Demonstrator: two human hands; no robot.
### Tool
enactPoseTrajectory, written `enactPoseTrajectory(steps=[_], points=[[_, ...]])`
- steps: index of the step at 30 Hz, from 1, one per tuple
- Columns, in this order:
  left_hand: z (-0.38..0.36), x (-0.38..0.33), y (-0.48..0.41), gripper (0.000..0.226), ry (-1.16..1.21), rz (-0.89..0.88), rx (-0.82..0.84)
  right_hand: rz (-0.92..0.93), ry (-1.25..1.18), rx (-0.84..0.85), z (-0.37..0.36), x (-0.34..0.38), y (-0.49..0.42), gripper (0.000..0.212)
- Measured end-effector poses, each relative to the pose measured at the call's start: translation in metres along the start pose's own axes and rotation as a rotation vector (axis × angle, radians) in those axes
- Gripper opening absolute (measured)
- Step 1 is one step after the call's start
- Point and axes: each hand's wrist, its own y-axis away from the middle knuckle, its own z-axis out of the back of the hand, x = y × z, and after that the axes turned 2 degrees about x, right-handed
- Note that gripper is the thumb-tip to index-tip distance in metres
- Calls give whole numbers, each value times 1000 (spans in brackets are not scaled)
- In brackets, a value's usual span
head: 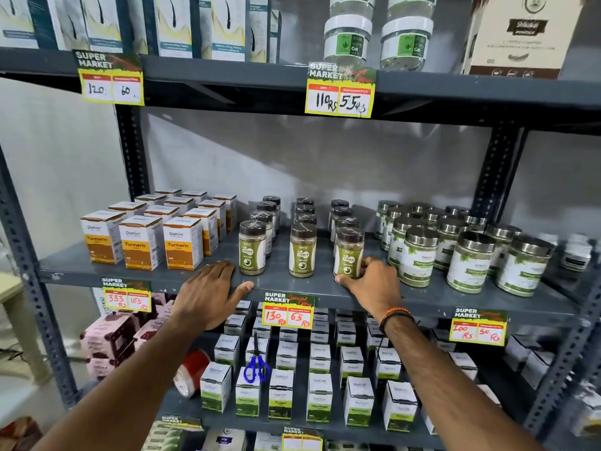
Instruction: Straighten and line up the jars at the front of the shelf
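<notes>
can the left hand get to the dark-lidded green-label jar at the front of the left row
Probably yes. The left hand rests flat on the grey shelf edge just beside that dark-lidded green-label jar, with nothing between them.

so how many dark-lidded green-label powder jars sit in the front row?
3: left jar near left hand, middle jar, right jar in right hand. More behind, partly hidden.

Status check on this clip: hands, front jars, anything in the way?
Left hand flat on shelf edge, holding nothing. Right hand cupped around right front jar. Left front jar and middle front jar upright, untouched. Nothing blocking.
</notes>
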Motion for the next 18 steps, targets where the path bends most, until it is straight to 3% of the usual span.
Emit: enactPoseTrajectory(steps=[18], points=[[-3, 2, 1, 95, 25, 1, -15, -28, 17, 45, -1, -5, -4, 52]])
